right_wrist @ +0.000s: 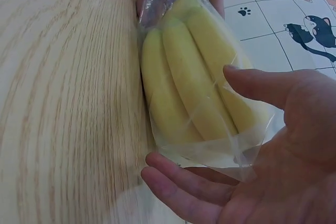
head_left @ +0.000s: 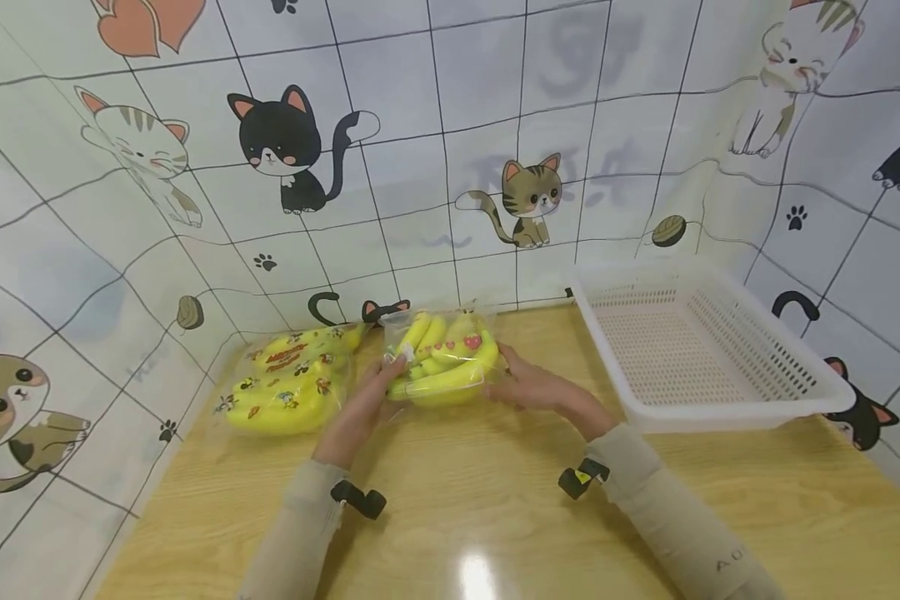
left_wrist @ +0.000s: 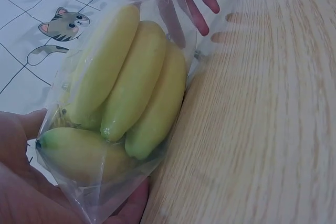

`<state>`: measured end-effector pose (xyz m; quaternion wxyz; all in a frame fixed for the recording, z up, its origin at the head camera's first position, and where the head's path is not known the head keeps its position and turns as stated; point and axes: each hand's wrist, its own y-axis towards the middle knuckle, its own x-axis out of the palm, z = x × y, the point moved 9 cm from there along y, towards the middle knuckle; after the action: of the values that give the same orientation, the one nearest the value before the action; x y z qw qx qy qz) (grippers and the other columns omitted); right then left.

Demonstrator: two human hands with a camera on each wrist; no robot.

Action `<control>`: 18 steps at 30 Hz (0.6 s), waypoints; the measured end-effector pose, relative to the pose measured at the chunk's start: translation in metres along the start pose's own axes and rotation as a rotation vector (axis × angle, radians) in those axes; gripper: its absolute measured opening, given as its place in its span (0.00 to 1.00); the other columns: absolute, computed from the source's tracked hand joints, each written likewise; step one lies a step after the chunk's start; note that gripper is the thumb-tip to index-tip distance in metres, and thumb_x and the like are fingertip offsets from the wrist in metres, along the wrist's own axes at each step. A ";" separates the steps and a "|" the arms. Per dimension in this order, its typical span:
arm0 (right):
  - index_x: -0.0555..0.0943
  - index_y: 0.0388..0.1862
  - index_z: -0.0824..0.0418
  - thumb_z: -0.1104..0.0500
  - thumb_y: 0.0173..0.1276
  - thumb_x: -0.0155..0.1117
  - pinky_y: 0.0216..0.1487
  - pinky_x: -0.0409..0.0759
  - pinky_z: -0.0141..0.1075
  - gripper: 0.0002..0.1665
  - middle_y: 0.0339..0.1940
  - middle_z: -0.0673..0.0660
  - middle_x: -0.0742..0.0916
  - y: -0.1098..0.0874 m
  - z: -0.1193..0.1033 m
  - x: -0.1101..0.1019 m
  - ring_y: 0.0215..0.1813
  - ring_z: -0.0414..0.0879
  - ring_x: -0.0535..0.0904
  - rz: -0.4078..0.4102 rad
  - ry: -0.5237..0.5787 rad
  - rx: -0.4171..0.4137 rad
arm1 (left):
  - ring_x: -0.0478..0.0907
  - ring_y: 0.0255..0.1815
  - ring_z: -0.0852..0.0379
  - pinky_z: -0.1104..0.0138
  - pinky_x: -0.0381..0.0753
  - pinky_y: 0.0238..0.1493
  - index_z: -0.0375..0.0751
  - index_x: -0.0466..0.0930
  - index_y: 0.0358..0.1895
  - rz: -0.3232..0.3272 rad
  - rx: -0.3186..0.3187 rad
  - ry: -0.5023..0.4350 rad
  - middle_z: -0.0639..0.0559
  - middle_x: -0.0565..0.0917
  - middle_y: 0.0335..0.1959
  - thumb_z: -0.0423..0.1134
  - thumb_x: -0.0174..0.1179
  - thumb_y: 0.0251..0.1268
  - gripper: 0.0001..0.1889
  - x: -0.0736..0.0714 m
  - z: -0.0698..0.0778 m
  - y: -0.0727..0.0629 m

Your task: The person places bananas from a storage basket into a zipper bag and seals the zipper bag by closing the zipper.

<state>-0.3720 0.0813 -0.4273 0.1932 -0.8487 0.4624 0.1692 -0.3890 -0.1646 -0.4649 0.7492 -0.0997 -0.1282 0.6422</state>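
A clear bag of bananas [head_left: 450,358], printed with small hearts, sits near the back of the wooden table between both hands. My left hand [head_left: 367,400] holds its left end, thumb on the upper side and fingers reaching underneath. The bananas [left_wrist: 134,77] show through the film in the left wrist view. At the other end, my right hand [head_left: 534,383] is beside the bag with its fingers [right_wrist: 184,187] extended and spread. Its thumb lies against or very near the film; contact is unclear.
To the left lies a second clear bag [head_left: 288,383] with cartoon prints and yellow contents. A white perforated plastic basket [head_left: 630,408] stands at the right. Behind the wooden table [head_left: 450,500] rises a cat-patterned wall covering [head_left: 420,217].
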 end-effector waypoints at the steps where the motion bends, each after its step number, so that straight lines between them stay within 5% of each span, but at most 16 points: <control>1: 0.35 0.85 0.60 0.48 0.74 0.62 0.56 0.85 0.53 0.58 0.77 0.75 0.67 -0.001 0.000 0.000 0.71 0.68 0.74 -0.003 -0.004 0.004 | 0.58 0.82 0.41 0.48 0.65 0.79 0.42 0.33 0.84 0.004 0.000 0.007 0.39 0.52 0.83 0.63 0.59 0.72 0.55 0.000 0.000 0.000; 4: 0.33 0.85 0.60 0.48 0.75 0.61 0.59 0.83 0.56 0.58 0.82 0.76 0.57 -0.002 0.001 0.000 0.79 0.71 0.63 -0.020 -0.004 0.011 | 0.58 0.82 0.41 0.47 0.65 0.78 0.41 0.36 0.84 0.012 0.003 0.017 0.38 0.54 0.82 0.62 0.58 0.73 0.52 0.000 0.000 -0.002; 10: 0.32 0.85 0.57 0.46 0.75 0.62 0.65 0.80 0.59 0.60 0.81 0.78 0.58 -0.003 0.000 -0.010 0.76 0.72 0.67 -0.007 0.002 0.040 | 0.60 0.81 0.41 0.48 0.66 0.78 0.41 0.39 0.83 0.028 0.003 0.024 0.38 0.56 0.81 0.63 0.58 0.73 0.50 -0.001 0.005 -0.004; 18: 0.29 0.85 0.58 0.49 0.77 0.60 0.68 0.76 0.61 0.59 0.81 0.80 0.54 -0.007 -0.011 -0.023 0.78 0.74 0.64 0.013 -0.005 0.034 | 0.43 0.84 0.33 0.39 0.47 0.82 0.42 0.35 0.84 0.094 -0.030 0.102 0.35 0.45 0.84 0.60 0.53 0.75 0.49 -0.009 0.015 -0.015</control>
<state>-0.3763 0.0959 -0.4060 0.2076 -0.8418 0.4702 0.1648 -0.3807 -0.1758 -0.4465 0.7222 -0.1494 -0.0947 0.6687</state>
